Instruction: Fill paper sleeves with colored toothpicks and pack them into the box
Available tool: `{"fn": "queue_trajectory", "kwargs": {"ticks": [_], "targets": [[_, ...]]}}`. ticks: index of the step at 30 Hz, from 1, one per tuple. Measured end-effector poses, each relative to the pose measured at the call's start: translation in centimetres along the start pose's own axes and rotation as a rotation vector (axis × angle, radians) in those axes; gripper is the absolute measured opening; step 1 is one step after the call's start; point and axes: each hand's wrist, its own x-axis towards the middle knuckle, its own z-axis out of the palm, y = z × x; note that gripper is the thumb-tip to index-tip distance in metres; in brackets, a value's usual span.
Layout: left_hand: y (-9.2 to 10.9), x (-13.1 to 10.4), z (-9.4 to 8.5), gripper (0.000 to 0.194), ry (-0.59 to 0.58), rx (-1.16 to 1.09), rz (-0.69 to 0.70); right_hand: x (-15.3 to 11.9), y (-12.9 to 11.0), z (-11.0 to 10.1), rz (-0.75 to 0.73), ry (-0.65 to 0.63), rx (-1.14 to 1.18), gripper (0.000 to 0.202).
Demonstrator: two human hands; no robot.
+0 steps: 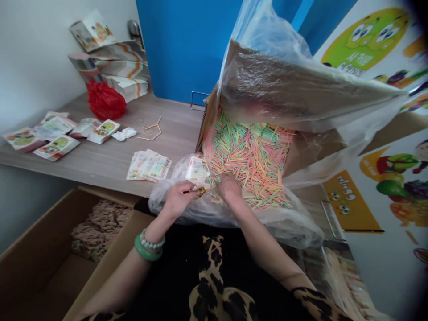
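Observation:
My left hand [179, 199] pinches the edge of a small printed packet [200, 192] at the front of the plastic-lined box. To its right, my right hand [229, 188] reaches down at the near left side of a heap of short coloured sticks [254, 160], pink, green and yellow. Its fingers are curled round some of the sticks, with the fingertips partly hidden. Just beyond my left hand, a stack of printed packets [197, 169] rests on the clear plastic liner [267, 218]. Left of that, several flat packets [149, 165] lie overlapped on the table.
A cardboard box [110, 263] with bundled packets inside stands below the table [100, 162] at left. Several small printed boxes [56, 147], a red bag [105, 100] and stacked cartons [122, 67] are at the left. The raised liner and cardboard flap [284, 84] stand behind the sticks.

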Motion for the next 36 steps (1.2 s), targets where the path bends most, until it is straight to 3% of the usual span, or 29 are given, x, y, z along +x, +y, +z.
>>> {"fn": "queue_trajectory", "kwargs": {"ticks": [5, 10, 13, 18, 24, 28, 33, 36], "targets": [[0.5, 0.1, 0.1, 0.037, -0.032, 0.085, 0.036, -0.2, 1.8, 0.0, -0.030, 0.027, 0.140, 0.029], [0.3, 0.2, 0.4, 0.031, -0.067, 0.102, -0.026, -0.6, 3.6, -0.1, -0.205, 0.176, 0.547, 0.012], [0.5, 0.0, 0.6, 0.031, -0.017, 0.164, -0.030, -1.4, 3.4, -1.7, -0.230, 0.234, 0.899, 0.010], [1.8, -0.3, 0.8, 0.020, 0.025, 0.297, 0.053, -3.7, 0.9, -5.6, -0.296, 0.132, 1.426, 0.009], [2.9, -0.6, 1.0, 0.019, 0.012, 0.350, 0.130, -4.7, -0.8, -5.8, -0.343, 0.117, 1.361, 0.008], [2.9, -0.7, 1.1, 0.018, -0.007, 0.324, 0.173, -4.5, -0.3, -5.6, -0.399, 0.139, 1.235, 0.009], [2.6, -0.7, 1.3, 0.017, -0.061, 0.284, 0.197, -4.3, 0.7, -7.1, -0.531, 0.096, 1.087, 0.009], [2.5, -0.6, 1.2, 0.015, -0.060, 0.246, 0.173, -4.1, 1.2, -7.6, -0.527, 0.080, 1.065, 0.009]]}}
